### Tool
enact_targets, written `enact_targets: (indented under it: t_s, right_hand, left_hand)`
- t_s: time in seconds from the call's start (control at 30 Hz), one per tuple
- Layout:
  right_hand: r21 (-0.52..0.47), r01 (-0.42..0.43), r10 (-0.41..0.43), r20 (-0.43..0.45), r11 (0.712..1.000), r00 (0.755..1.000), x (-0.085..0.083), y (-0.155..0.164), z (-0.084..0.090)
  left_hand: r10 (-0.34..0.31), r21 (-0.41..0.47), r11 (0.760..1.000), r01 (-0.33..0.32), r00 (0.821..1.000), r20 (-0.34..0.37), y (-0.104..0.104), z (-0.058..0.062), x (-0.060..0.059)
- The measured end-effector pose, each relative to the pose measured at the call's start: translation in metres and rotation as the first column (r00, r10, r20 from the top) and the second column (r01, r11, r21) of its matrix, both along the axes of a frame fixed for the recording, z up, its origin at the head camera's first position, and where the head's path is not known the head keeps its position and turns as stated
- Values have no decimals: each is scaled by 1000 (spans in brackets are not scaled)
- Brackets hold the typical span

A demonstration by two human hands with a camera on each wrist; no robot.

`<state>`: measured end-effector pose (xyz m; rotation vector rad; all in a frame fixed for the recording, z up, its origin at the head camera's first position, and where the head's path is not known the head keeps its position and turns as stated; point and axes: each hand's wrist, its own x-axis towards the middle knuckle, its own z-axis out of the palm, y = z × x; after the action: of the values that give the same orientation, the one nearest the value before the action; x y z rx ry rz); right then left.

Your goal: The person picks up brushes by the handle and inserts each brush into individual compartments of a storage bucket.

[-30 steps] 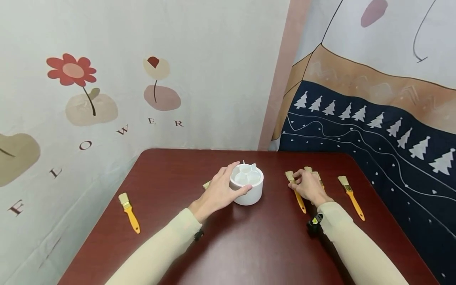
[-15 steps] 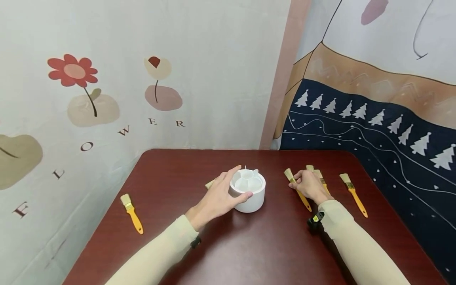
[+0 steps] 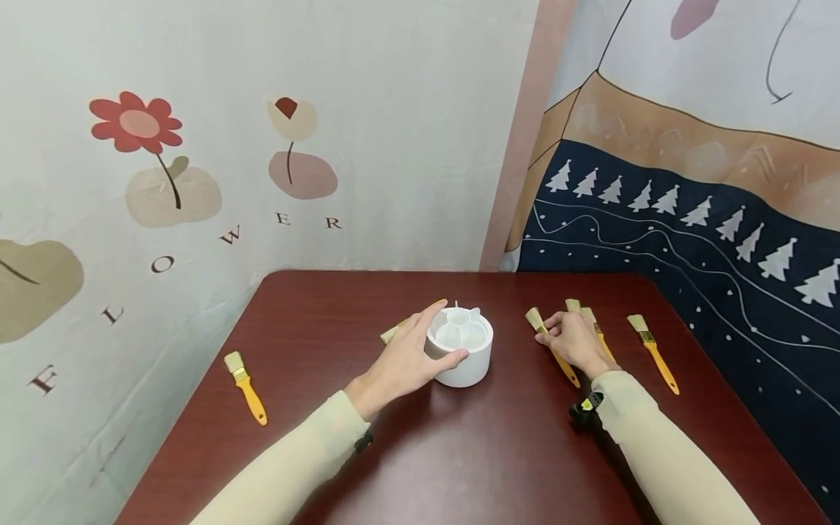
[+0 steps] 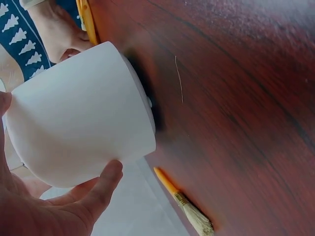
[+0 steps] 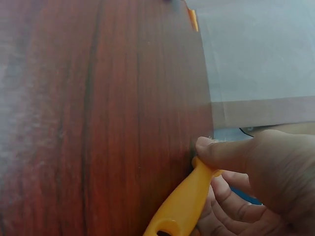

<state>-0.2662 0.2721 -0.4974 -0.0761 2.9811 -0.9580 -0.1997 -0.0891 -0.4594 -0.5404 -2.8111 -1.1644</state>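
Note:
My left hand (image 3: 407,357) holds a white round divided organizer (image 3: 466,370), thumb on the near side and fingers at its far left. Its several compartments look bare from above. In the left wrist view, a dark gap and small foot show beneath the white wall (image 4: 83,118). On the right, my right hand (image 3: 574,343) pinches a paintbrush (image 3: 564,367) with pale bristles; its yellow handle (image 5: 184,201) points back toward me. Thumb and fingers partly hide the brush's middle. Behind the left hand lies another paintbrush (image 3: 390,334), mostly covered in the head view.
Two paintbrushes, one with bristles (image 3: 588,315) showing, lie just beyond the right hand. Another paintbrush (image 3: 651,354) is farther right, and one more paintbrush (image 3: 246,390) at the left. All are on the dark red table (image 3: 459,467), backed by printed curtains (image 3: 394,146).
The brush in my right hand has turned a little, its handle end swinging right. The organizer has shifted slightly toward me with my left hand. The head view has moved a little.

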Motion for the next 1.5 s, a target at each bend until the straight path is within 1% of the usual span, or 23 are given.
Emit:
enact_targets:
  t_s: [0.23, 0.37, 0.6, 0.83, 1.0, 1.1, 1.2, 1.3, 1.5]
  right_hand:
    - [-16, -12, 11, -43, 1000, 999, 7, -2, 2]
    - [-36, -16, 12, -90, 999, 996, 11, -5, 8]
    - [-51, -16, 6, -175, 999, 984, 17, -11, 24]
    - [-89, -33, 13, -212, 995, 977, 23, -20, 40]
    - [-109, -49, 21, -241, 993, 970, 29, -29, 53]
    - [-121, -60, 27, -251, 991, 968, 33, -35, 61]
    - [-134, -76, 39, -258, 988, 965, 37, -41, 68]
    - [-139, -94, 51, -287, 986, 957, 42, -45, 73]
    - [-155, -156, 90, -364, 976, 927, 46, -53, 82]
  left_hand:
    - [15, 9, 1000, -16, 999, 33, 0, -6, 5]
    - [17, 17, 1000, -17, 999, 29, 0, -7, 5]
    - [-12, 13, 1000, 12, 1000, -14, 2, -4, 1]
    - [-13, -8, 1000, 13, 1000, 6, 0, -2, 1]
    - [-23, -6, 1000, 23, 1000, -3, 0, -2, 1]
    - [-17, -4, 1000, 17, 1000, -10, 0, -1, 0]
    - [-8, -11, 1000, 8, 1000, -1, -2, 0, 0]
    - [-10, -11, 1000, 10, 1000, 3, -2, 0, -1]
    - [-19, -6, 1000, 19, 1000, -6, -1, 0, -5]
